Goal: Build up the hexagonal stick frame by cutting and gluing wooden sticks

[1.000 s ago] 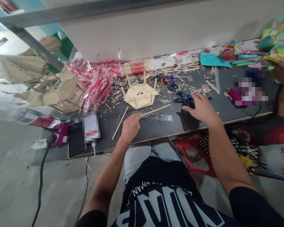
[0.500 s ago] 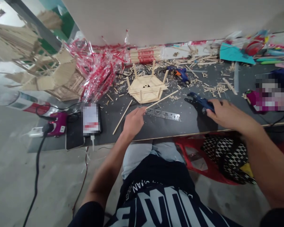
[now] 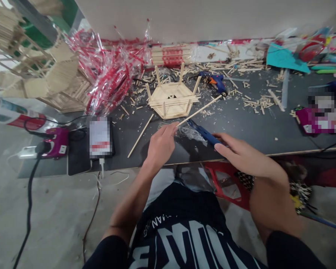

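My left hand (image 3: 161, 144) pinches one end of a thin wooden stick (image 3: 203, 108), which slants up to the right over the bench. My right hand (image 3: 236, 150) is wrapped round a blue-handled cutter (image 3: 205, 135); its dark jaws lie just below the stick, and I cannot tell whether they touch it. Under the cutter and beside my left hand is a metal ruler (image 3: 186, 131), partly covered. A six-sided wooden stick frame (image 3: 172, 108) with several upright posts stands behind my hands. Another loose stick (image 3: 140, 135) lies left of my left hand.
A blue glue gun (image 3: 217, 83) lies behind, among scattered stick offcuts (image 3: 259, 102). Red-and-clear plastic wrappers (image 3: 112, 82) pile up at the left. Nearer are a phone (image 3: 100, 137) and a purple power socket (image 3: 56, 142) with cords. Another purple socket (image 3: 308, 120) sits at the right.
My right hand has brought the cutter leftward from the right side of the bench to near the stick. My left hand still holds the stick. The view has shifted slightly.
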